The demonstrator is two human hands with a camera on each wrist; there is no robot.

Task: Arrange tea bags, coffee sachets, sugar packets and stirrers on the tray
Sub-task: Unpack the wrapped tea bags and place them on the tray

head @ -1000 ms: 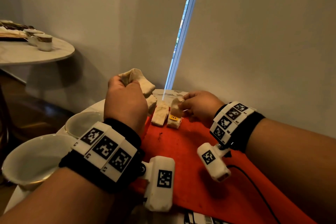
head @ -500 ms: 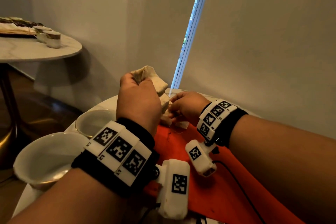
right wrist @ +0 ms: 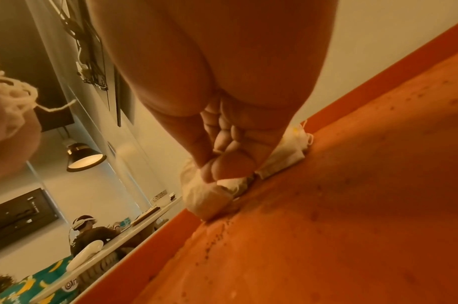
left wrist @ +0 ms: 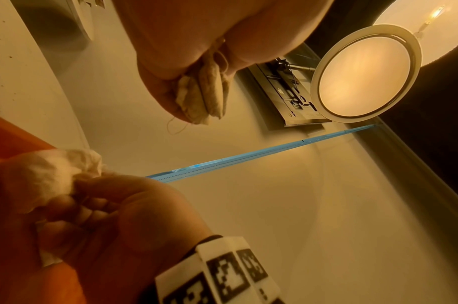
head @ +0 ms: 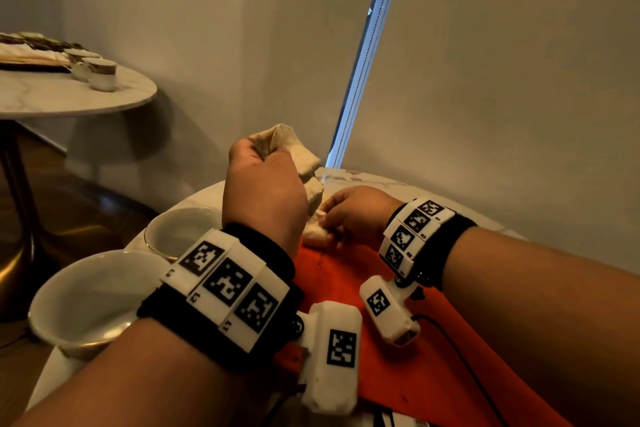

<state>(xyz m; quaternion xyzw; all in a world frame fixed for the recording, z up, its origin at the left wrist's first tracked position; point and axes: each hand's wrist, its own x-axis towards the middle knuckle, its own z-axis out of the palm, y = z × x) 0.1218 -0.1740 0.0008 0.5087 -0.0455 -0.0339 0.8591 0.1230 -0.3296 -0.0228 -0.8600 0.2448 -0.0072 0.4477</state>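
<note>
My left hand [head: 258, 166] is raised above the tray's far left corner and grips a bunch of beige tea bags [head: 294, 152]. In the left wrist view the tea bags [left wrist: 204, 96] stick out of the fist with strings dangling. My right hand [head: 334, 218] is low at the far edge of the orange tray [head: 339, 284] and pinches a tea bag [head: 315, 234] that lies on it. The right wrist view shows curled fingers [right wrist: 222, 164] on that tea bag [right wrist: 210, 197], with another tea bag [right wrist: 285, 158] lying just behind it on the tray [right wrist: 352, 205].
Two white cups [head: 183, 232] [head: 90, 302] stand on the marble table left of the tray. A second round table [head: 69, 97] with cups and a tray stands further back on the left. A wall and a blind are close behind the table. Dark crumbs dot the tray.
My right hand has moved left along the tray's far edge and now covers the tea bags laid there. My left hand stays raised with its bunch.
</note>
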